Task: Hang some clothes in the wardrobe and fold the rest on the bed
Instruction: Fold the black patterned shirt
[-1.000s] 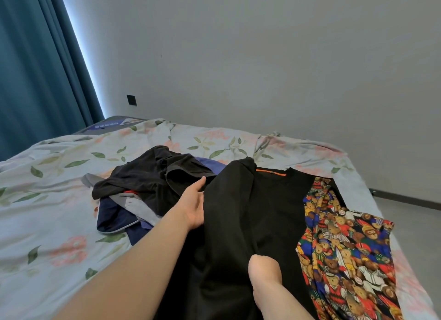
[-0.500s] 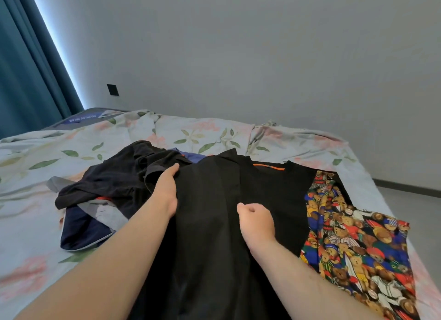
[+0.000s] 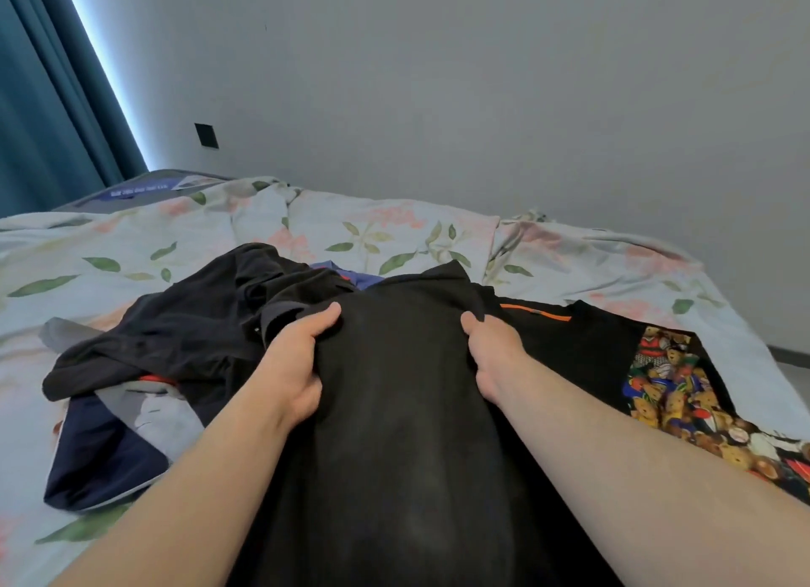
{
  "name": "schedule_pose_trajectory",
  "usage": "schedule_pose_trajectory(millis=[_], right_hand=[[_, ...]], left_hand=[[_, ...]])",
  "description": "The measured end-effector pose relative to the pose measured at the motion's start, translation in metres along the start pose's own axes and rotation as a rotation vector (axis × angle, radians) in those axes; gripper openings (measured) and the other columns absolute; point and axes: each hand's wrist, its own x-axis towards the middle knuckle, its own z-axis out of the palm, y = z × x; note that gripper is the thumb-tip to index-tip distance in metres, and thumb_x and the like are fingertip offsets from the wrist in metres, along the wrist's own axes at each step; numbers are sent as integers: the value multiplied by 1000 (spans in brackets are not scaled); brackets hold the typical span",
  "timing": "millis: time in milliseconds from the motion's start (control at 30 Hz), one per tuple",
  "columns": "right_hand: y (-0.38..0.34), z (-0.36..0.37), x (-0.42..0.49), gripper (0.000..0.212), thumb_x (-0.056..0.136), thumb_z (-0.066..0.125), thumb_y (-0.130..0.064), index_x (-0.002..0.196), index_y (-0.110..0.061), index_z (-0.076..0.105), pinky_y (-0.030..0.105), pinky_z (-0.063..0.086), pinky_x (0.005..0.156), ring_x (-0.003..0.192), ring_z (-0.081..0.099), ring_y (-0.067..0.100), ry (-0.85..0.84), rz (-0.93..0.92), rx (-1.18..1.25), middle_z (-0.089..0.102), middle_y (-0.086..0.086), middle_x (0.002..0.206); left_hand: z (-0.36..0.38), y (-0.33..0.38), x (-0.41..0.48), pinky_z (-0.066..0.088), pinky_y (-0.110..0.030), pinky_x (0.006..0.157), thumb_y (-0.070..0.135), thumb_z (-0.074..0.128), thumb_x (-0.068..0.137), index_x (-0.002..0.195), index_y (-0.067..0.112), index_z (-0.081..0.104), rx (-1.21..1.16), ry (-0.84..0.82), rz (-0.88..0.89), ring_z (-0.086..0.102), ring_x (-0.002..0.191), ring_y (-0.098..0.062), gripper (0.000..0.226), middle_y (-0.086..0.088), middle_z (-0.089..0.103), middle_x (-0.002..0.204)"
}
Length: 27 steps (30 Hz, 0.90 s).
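Head view: black garment (image 3: 394, 411) on bed (image 3: 394, 231), between hands; left hand (image 3: 293, 367), right hand (image 3: 493, 358) each grip its edges.

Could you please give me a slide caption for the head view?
Both hands, left hand and right hand, grip a black garment over the floral bed.
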Motion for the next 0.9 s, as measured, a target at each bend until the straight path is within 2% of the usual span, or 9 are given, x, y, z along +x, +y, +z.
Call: schedule_pose_trajectory(millis=[133,267,400,467,533,567,667,767,900], right_hand=[[-3,14,26,26,96,60,-33,98,-8,66,47,55,92,91,64,28,136,-101,-7,68,16,108],[29,16,50,45,94,58,-48,114,-7,57,34,47,83,88,56,25,138,81,-103,59,5,96],[33,11,51,46,85,66,-50,108,-10,62,47,57,90,97,68,30,32,143,38,67,7,101],[33,2,44,46,80,68,-47,105,-8,66,44,54,90,96,70,30,-8,120,111,70,6,105],[30,-9,9,44,75,66,-43,100,-7,63,38,47,81,91,63,30,-34,3,-15,61,4,95],[30,-16,-18,32,77,65,-40,101,-19,61,35,45,84,98,61,29,-42,-98,-160,59,-1,98],[44,-36,-87,49,89,62,-26,136,-25,48,25,38,95,113,57,15,-105,-338,-521,52,-3,129],[58,-47,-133,44,94,58,-23,137,-23,51,17,34,85,88,51,-3,-148,-387,-682,44,-4,138],[71,-54,-178,40,93,57,-16,131,-23,52,10,37,61,78,53,1,-73,-305,-547,46,-2,130]], left_hand=[[-5,12,37,55,-36,75,21,55,97,118,1,66,104,105,7,71,92,-28,31,-15,74,105],[-14,0,75,55,-37,69,12,48,99,125,-5,60,190,175,-90,69,88,-30,34,-18,72,103],[-16,-4,88,55,-38,72,9,42,99,125,-6,58,181,159,-102,67,87,-30,34,-20,70,106],[-13,-4,85,55,-38,74,10,42,99,126,-6,58,157,149,-99,67,90,-30,35,-20,69,112],[-8,-4,74,55,-37,75,14,44,99,127,-4,59,123,133,-95,68,91,-30,36,-19,71,109],[-6,-4,68,56,-36,76,17,46,99,126,-3,60,101,134,-83,69,91,-30,37,-18,72,107],[-1,-5,46,55,-36,85,27,51,100,126,1,63,59,82,-61,69,103,-30,39,-16,73,112],[-2,-3,10,55,-37,86,29,53,99,122,4,65,69,41,-70,68,104,-29,36,-14,73,113],[-18,-19,-56,54,-37,76,27,53,98,116,5,66,232,92,-56,67,88,-26,31,-12,72,103]])
